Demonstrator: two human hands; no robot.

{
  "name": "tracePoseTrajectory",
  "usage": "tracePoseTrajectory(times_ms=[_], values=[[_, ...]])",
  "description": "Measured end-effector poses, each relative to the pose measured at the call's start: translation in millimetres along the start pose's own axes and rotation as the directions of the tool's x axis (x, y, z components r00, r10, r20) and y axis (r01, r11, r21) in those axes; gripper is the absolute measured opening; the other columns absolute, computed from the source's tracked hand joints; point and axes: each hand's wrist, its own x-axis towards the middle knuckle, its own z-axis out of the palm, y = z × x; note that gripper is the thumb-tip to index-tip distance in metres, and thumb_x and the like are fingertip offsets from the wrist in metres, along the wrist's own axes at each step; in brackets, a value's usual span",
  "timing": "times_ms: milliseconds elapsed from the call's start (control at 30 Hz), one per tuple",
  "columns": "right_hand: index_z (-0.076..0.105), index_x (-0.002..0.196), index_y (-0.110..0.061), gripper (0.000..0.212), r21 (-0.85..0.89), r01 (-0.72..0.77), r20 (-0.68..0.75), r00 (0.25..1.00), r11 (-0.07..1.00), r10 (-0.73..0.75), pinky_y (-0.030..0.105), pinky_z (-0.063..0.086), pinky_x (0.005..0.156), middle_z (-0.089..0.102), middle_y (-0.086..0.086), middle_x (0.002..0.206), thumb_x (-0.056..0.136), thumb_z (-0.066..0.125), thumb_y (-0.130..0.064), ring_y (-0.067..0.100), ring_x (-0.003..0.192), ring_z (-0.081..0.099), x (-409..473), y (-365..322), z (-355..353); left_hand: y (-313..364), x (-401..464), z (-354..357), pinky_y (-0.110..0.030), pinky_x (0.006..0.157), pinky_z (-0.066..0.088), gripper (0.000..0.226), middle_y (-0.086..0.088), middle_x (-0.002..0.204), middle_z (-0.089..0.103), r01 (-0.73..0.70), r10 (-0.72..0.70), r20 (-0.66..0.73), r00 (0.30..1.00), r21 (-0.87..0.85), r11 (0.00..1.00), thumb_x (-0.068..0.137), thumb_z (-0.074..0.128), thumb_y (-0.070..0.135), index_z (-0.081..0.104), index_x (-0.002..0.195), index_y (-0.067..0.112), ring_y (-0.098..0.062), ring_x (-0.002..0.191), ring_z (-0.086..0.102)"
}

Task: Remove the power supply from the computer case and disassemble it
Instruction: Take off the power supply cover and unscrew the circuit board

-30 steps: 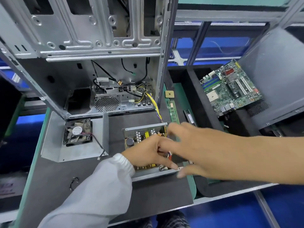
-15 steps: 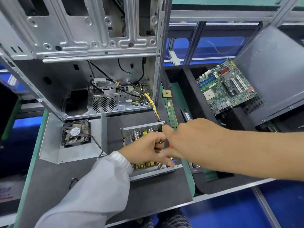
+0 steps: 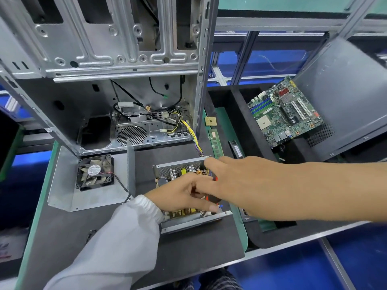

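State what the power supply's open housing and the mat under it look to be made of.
Power supply housing: apparently bare sheet metal, dull silver, with folded edges and a perforated back wall. Mat: looks like dark matte rubber or foam, glare-free; which one is unclear.

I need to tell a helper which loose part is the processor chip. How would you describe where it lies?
Start at the open metal computer case standing at the back of the bench. Just right of its front upright, on the dark mat, lies the processor chip, above the long green memory stick. It is the only small, square, gold-topped piece there.
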Motion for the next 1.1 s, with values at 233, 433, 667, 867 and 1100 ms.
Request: tracePoseTrajectory(times_ms=[233,433,667,867,1100], values=[[0.036,0.101,-0.016,0.044,-0.059,-0.164,-0.13,0.979,0.985,0.155,0.03,0.021,0.043,0.04,0.003,0.071,0.093,0.039,-0.059,0.025,0.065,0.052,4.1,-5.7,0.9,0.4,7.0,7.6,-0.028,0.07,0.051,0.033,0.017,0.073,0.066,0.013,-0.009,-0.08,0.997,0.054,0.998,0.072,0.082,-0.003,0.064,0.082,0.022,-0.007,0.075,0.059],[0.029,0.116,-0.034,0.053,0.164,0.002,0.023,1.0,0.987,-0.006,0.026,0.031,0.049,0.029,-0.001,0.104,0.08,0.068,-0.028,0.019,0.085,0.046,-4.2,-0.2,-4.1,0.9,-1.1,-2.3,-0.029,0.065,0.04,0.023,-0.019,0.073,0.052,0.035,-0.028,-0.077,0.997,0.081,0.996,0.076,0.082,0.012,0.063,0.084,0.002,-0.018,0.072,0.046],[0.035,0.115,-0.022,0.026,-0.071,-0.117,-0.042,0.993,0.991,0.114,0.031,0.026,0.048,0.046,0.008,0.089,0.099,0.042,-0.041,0.028,0.081,0.054,5.2,-9.0,-6.7,5.1,1.6,-2.7,-0.047,0.067,0.044,0.023,-0.011,0.071,0.058,0.01,-0.007,-0.042,0.999,0.057,0.998,0.074,0.083,0.012,0.064,0.079,0.024,-0.02,0.07,0.05],[0.026,0.112,-0.034,0.05,0.201,-0.077,0.118,0.992,0.977,0.054,0.029,0.038,0.055,0.035,-0.002,0.096,0.084,0.06,-0.056,0.016,0.072,0.044,-3.9,-3.3,-18.0,-4.2,2.0,-7.2,-0.026,0.066,0.039,0.021,-0.007,0.07,0.057,0.028,-0.022,-0.059,0.998,0.103,0.994,0.074,0.083,0.014,0.062,0.074,0.016,-0.014,0.071,0.047],[0.034,0.127,-0.027,0.035,0.007,-0.144,0.054,0.988,0.99,0.144,0.03,0.031,0.047,0.02,0.004,0.087,0.096,0.05,-0.027,0.02,0.067,0.052,2.5,-4.8,-5.9,-1.5,3.9,-4.9,-0.029,0.069,0.03,0.026,-0.004,0.072,0.039,-0.024,0.024,-0.003,1.0,0.01,1.0,0.078,0.081,0.02,0.069,0.092,0.037,-0.019,0.069,0.034]])
